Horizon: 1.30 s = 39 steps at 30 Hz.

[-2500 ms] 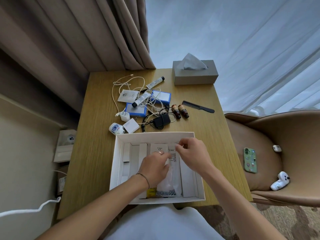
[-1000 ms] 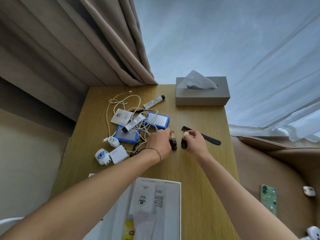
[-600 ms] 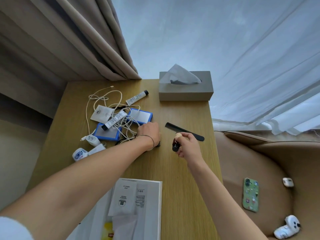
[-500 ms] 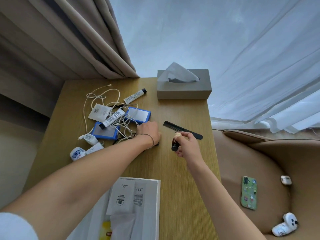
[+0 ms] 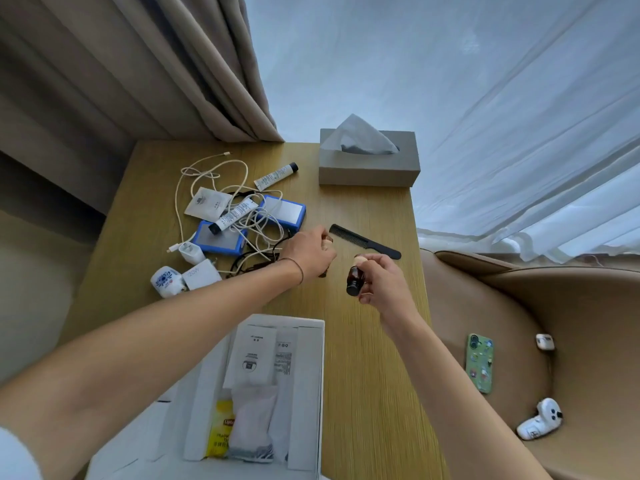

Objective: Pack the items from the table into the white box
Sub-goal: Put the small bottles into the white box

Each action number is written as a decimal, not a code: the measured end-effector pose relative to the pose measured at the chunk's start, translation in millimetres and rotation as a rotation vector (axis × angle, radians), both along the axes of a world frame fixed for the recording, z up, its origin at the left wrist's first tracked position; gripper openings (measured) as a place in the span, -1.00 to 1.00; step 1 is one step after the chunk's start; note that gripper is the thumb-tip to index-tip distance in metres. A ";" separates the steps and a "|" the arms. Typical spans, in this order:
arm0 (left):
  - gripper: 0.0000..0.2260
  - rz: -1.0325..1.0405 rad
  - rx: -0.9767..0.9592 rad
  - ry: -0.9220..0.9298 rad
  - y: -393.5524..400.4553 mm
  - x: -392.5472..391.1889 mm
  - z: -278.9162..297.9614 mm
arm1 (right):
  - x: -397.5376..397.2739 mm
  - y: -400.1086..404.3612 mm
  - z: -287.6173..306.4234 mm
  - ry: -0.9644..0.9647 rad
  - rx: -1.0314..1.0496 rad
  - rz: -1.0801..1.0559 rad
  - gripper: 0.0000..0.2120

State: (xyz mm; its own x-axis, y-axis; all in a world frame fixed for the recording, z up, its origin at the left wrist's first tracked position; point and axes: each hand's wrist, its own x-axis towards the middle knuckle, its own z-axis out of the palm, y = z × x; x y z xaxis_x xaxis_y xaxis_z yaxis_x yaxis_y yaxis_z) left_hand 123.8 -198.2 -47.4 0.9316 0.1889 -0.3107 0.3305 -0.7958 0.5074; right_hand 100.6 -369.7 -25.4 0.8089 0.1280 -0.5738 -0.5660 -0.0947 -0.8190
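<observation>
Two hands: both at work above a wooden table (image 5: 374,375), each closed on a small brown bottle.
White box (image 5: 310,375): nearest the viewer, already holding sachets and a yellow tea packet (image 5: 221,427).
Right hand (image 5: 382,284): fingers pinched round a corked brown bottle (image 5: 355,277), lifted clear of the tabletop.
Left hand (image 5: 310,252): curled over a second bottle (image 5: 326,241), only its cork showing.
Step in hand, as judged: carry both bottles back to the box; keep them level, lay them in a free compartment, not on the soft packets.
Farther off: black comb (image 5: 363,241), tangled cables (image 5: 239,216), tissue box (image 5: 369,164), all unpacked.
</observation>
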 end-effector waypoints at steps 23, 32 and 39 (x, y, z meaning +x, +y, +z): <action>-0.93 0.076 -0.379 -0.228 71.4 -186.7 66.9 | -143.0 68.0 48.4 -0.199 -0.435 0.752 -0.80; -0.92 0.064 -0.315 -0.106 86.5 -228.3 42.1 | -168.2 97.9 6.9 -0.306 -1.003 1.033 -0.79; -0.87 0.030 -0.273 -0.010 93.7 -238.0 31.0 | -178.6 97.9 -11.7 -0.255 -1.062 1.085 -0.83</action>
State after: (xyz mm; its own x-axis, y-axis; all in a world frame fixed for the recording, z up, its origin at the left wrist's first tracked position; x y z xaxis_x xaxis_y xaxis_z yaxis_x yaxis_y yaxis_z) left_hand -114.3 -104.4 -16.4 0.9300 0.1265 -0.3451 0.3458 -0.6192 0.7050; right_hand -78.0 -271.9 -37.1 0.6876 0.3361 -0.6437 0.2986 -0.9389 -0.1713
